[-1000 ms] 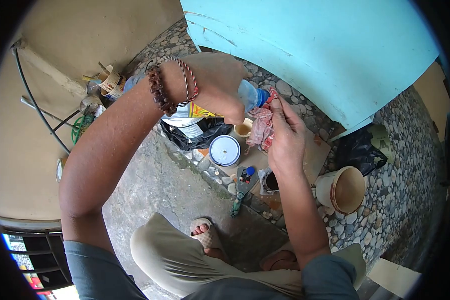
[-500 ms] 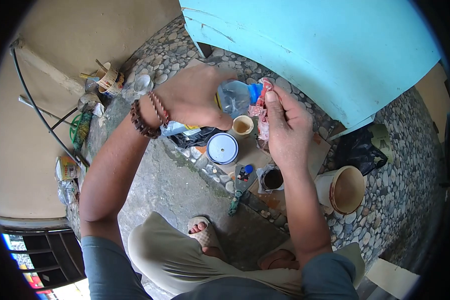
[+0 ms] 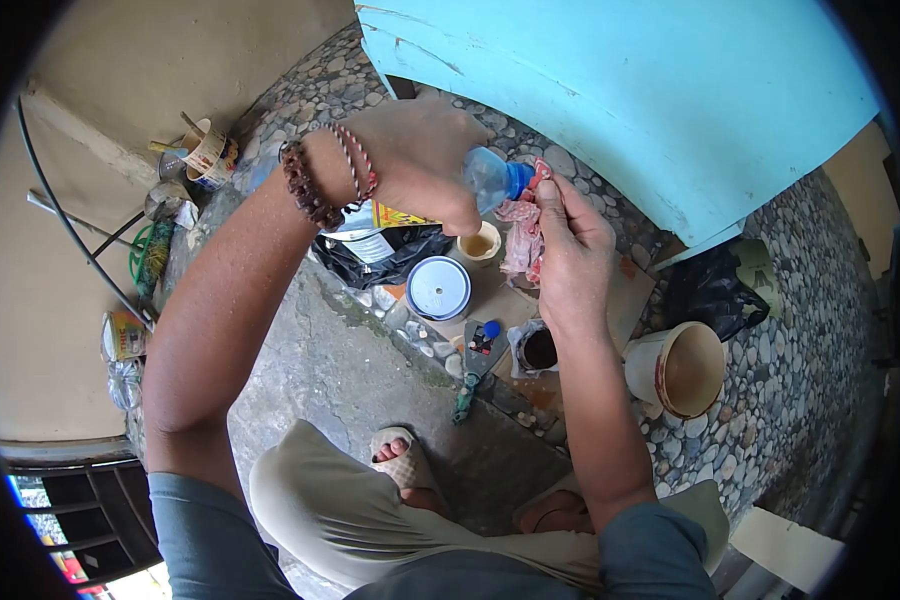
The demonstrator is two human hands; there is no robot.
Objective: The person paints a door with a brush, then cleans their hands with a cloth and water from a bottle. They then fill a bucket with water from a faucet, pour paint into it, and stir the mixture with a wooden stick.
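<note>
My left hand is wrapped round a clear plastic bottle. It lies on its side in the air, its blue neck end pointing right. Against that end, my right hand pinches a crumpled red-and-white patterned cloth, which hangs below the fingers. A small tub of yellowish-brown liquid stands under the bottle. Nearer me are a can with a pale blue-white lid and a plastic-wrapped container of dark stuff. A small blue cap rests by a scraper-like tool with a green handle.
A pale blue painted panel rises ahead. To the right stands a stained white bucket near a black plastic bag. Black plastic lies left of the tub. Several paint tubs stand against the left wall on pebbled ground.
The bottle and my left hand have shifted right and slightly up. The cloth now hangs more bunched beside the bottle's neck. My right hand has moved slightly.
</note>
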